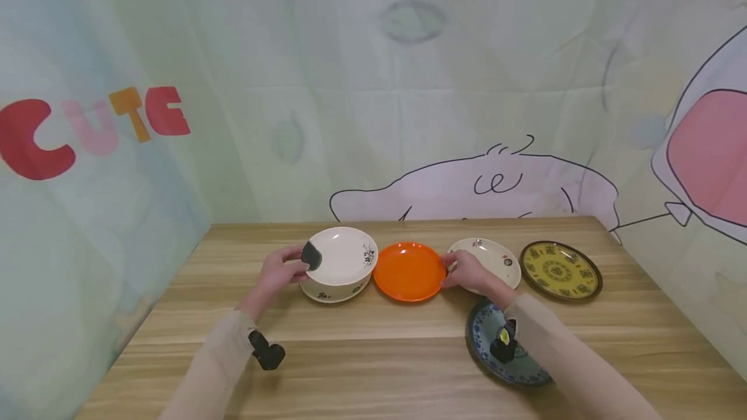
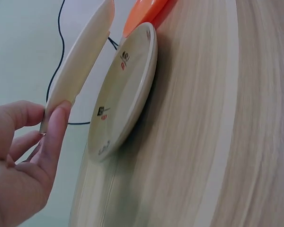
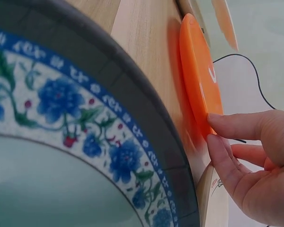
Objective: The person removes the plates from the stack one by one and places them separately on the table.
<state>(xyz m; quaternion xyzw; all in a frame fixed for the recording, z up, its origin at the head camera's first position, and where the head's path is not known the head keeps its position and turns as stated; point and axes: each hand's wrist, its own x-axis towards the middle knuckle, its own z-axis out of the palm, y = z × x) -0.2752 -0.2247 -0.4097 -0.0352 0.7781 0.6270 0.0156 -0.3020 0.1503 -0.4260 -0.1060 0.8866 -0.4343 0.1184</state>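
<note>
A white plate (image 1: 344, 255) with a dark patch and a small dark floral print is raised above the table, its left edge pinched between the thumb and fingers of my left hand (image 1: 282, 269). Below it, apart from it in the left wrist view, lies a cream plate (image 2: 125, 94) with small printed marks. My right hand (image 1: 467, 271) pinches the right rim of an orange plate (image 1: 408, 272), thumb and fingertips meeting at the edge in the right wrist view. The orange plate's far side appears close to the cream plate.
Another cream plate (image 1: 496, 263) lies behind my right hand, partly hidden by it. At the far right is a yellow plate (image 1: 560, 271) with a dark rim. A blue floral plate (image 1: 481, 342) sits under my right forearm. A printed curtain (image 1: 408, 115) hangs behind the wooden table (image 1: 373, 368).
</note>
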